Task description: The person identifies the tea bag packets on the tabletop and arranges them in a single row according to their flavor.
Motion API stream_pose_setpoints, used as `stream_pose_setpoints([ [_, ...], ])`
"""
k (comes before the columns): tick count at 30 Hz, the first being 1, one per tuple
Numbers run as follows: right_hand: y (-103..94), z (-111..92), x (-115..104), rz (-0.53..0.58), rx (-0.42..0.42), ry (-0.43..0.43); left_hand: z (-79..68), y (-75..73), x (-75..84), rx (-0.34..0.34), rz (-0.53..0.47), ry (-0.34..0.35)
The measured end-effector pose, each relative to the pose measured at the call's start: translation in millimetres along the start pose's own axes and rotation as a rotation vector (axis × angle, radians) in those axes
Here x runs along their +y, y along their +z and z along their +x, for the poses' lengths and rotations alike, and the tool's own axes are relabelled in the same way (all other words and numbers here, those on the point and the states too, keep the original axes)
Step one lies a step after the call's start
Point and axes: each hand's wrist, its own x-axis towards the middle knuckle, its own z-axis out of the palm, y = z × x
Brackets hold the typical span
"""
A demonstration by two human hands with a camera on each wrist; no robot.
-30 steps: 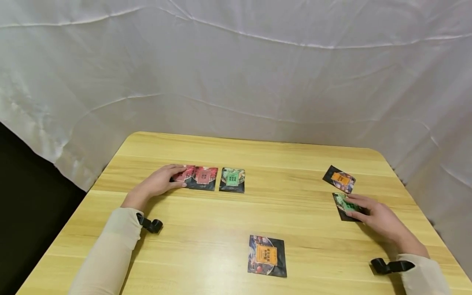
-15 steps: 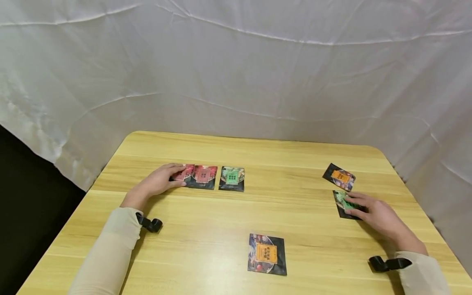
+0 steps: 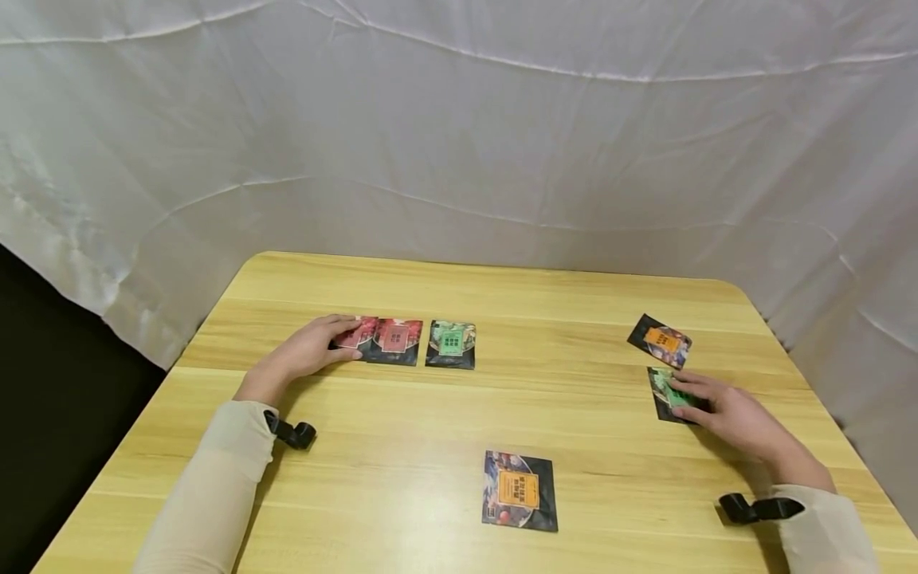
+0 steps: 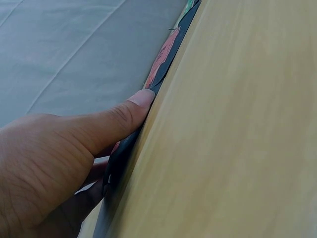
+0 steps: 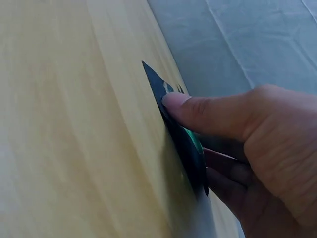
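At the table's left side my left hand [image 3: 308,347] grips a red and black sachet [image 3: 351,338], with the thumb on its near edge and the fingers over its far part. Much of this sachet is covered by the hand. Its right edge meets a second red and black sachet [image 3: 396,341]. On the right, a green and black sachet [image 3: 663,392] lies between the thumb and fingers of my right hand [image 3: 735,414]. The right wrist view shows the thumb pressing on this dark sachet [image 5: 171,116], its pointed corner sticking out past the thumb.
Another green sachet [image 3: 451,344] lies just right of the red pair. An orange-labelled sachet [image 3: 661,341] lies askew beyond my right hand. A second orange-labelled sachet [image 3: 519,491] is near the front of the wooden table [image 3: 402,430]. A pale curtain [image 3: 459,143] hangs behind.
The head view has tilted slightly, so the table and sachets appear a little higher in it. Both hands stay at their sachets with hardly any movement.
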Motion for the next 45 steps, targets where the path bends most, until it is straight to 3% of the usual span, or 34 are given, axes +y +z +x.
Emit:
stream_pose_setpoints([
  [15, 12.3, 5, -10, -0.021, 0.085, -0.042, 0.9, 0.6, 0.7, -0.006, -0.004, -0.002],
  [29, 17.8, 18, -26, -0.007, 0.052, -0.027, 2.6, -0.4, -2.1, 0.000, -0.005, 0.019],
  [45, 27.3, 36, -44, -0.019, 0.085, -0.131, -1.2, 0.0, -0.5, 0.011, -0.016, 0.024],
])
